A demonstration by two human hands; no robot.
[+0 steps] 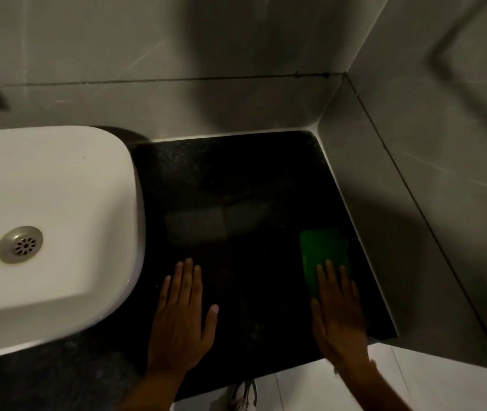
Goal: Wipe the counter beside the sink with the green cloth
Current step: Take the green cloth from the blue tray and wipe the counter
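A folded green cloth [322, 253] lies flat on the black speckled counter [236, 179], near its right edge by the wall. My right hand [340, 315] rests palm down with its fingers spread over the near end of the cloth; it presses rather than grips. To the left, my left hand [184, 315] lies flat on the bare counter, fingers together, holding nothing, close to the rim of the white sink [52, 221].
The sink has a metal drain [20, 245] and fills the left side. Grey tiled walls [414, 188] close the counter at the back and right. Below the counter's front edge is a white tiled floor [310, 387] with a shoe visible.
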